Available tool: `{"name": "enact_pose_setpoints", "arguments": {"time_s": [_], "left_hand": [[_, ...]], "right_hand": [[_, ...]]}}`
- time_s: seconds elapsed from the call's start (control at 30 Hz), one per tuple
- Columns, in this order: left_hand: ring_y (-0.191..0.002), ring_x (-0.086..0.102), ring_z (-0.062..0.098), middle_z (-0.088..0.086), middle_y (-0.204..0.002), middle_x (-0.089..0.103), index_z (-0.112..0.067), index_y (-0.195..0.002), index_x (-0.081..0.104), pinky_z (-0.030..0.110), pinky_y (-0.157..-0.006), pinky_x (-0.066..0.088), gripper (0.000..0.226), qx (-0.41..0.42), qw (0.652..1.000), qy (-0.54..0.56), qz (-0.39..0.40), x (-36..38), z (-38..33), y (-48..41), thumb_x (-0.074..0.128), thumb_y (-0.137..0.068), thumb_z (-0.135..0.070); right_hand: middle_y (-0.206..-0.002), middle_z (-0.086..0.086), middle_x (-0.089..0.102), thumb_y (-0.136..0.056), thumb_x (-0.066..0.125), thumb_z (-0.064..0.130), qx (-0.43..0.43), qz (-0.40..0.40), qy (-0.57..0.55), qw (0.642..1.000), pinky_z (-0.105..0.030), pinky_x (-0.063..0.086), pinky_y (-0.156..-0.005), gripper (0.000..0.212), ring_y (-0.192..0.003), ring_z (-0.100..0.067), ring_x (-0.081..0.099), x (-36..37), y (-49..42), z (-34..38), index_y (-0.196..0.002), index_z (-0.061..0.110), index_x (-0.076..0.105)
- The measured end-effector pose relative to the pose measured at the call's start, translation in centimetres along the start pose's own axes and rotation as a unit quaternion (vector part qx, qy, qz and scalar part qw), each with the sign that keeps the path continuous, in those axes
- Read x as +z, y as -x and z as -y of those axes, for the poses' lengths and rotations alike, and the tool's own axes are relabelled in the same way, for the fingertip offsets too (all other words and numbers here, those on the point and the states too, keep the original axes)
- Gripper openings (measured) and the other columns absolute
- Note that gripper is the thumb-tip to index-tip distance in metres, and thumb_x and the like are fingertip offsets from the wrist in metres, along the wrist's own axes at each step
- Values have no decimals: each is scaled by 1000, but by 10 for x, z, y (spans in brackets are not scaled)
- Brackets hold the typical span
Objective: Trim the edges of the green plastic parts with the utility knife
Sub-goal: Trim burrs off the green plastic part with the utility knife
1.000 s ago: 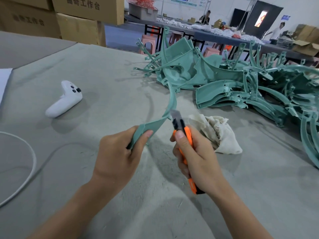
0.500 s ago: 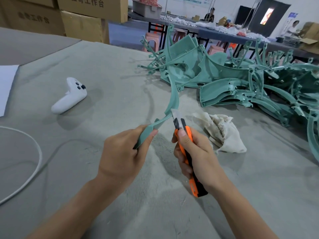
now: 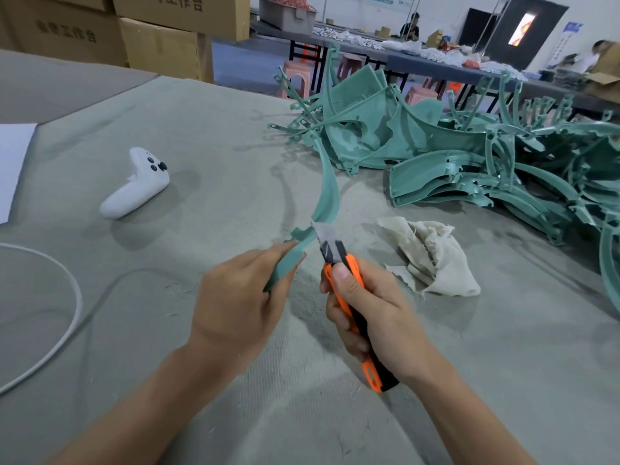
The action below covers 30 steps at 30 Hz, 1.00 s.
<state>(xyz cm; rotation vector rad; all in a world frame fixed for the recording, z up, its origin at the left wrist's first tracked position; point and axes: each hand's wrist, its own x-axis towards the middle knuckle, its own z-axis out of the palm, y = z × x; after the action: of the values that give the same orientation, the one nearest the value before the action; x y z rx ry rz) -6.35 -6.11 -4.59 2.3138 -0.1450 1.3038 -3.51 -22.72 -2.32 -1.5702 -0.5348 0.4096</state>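
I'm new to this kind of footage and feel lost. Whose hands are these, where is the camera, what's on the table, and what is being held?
There is no machine here, only a person's two bare hands. A wide-angle camera worn on the person's head films them, looking forward and down. The left hand grips a long curved green plastic strip. The right hand holds an orange and black utility knife, its blade set against the strip's edge. On the grey felt-covered table lie a pile of green plastic parts, a crumpled beige rag, a white handheld controller, a white cable and a white paper sheet.
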Motion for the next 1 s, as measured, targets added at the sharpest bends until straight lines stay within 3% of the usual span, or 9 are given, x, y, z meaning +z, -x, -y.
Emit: {"name": "enact_pose_setpoints", "arguments": {"time_s": [0.27,0.43,0.53,0.63,0.7,0.77,0.87,1.0], "left_hand": [[-68,44,18,3,-59,60,-1,-87,72,10,-62,28,22,2,1000,10,1,0,-1,2,58,-88,-18],[-67,41,18,4,-56,56,-2,-83,71,10,-60,25,23,-7,1000,-1,6,1,-1,1,57,-88,-19],[-70,44,19,5,-60,60,-3,-91,73,12,-61,28,23,-9,1000,-2,10,1,0,1,57,-87,-19],[-69,45,17,4,-60,62,-1,-90,73,7,-63,29,23,0,1000,12,2,0,-1,1,58,-87,-19],[-65,41,5,2,-62,63,-1,-89,74,-2,-66,29,23,7,1000,28,1,-3,-2,0,59,-88,-19],[-70,35,-6,0,-66,66,-2,-88,74,-8,-69,27,23,17,999,47,11,-4,-3,0,59,-88,-19],[-74,36,-9,-1,-70,68,-2,-88,74,-8,-72,27,23,35,997,65,29,-3,-5,1,59,-88,-18],[-74,36,-8,-1,-69,67,-1,-87,74,-8,-72,27,22,32,997,59,27,-3,-6,2,59,-89,-18]], "right_hand": [[-57,-5,40,-103,45,38,20,-114,33,993,-20,27,-37,34,-38,-14,28,-15,-7,-4,-83,12,52],[-57,-4,38,-97,50,39,-60,-60,21,996,-19,27,-35,35,-38,-8,31,-8,3,-2,-85,6,51],[-57,1,40,-96,53,40,-81,-14,38,996,-17,29,-36,40,-38,-2,34,1,5,-2,-87,1,51],[-57,1,40,-97,53,38,-55,-33,37,997,-18,28,-36,34,-39,-4,33,-1,2,-1,-84,7,52],[-57,-1,40,-100,52,38,-22,-71,44,996,-19,27,-35,33,-38,-7,32,-10,-2,-1,-83,10,52],[-59,-6,41,-102,47,33,-4,-114,66,991,-21,26,-36,31,-39,-11,30,-19,-6,-2,-83,9,51],[-58,-5,41,-103,45,34,-28,-174,125,976,-24,28,-37,35,-41,-11,32,-23,-9,-7,-86,4,48],[-56,-5,51,-99,34,49,-97,-228,303,920,-45,39,-46,39,-47,-23,44,-12,-8,-11,-79,16,43]]}}
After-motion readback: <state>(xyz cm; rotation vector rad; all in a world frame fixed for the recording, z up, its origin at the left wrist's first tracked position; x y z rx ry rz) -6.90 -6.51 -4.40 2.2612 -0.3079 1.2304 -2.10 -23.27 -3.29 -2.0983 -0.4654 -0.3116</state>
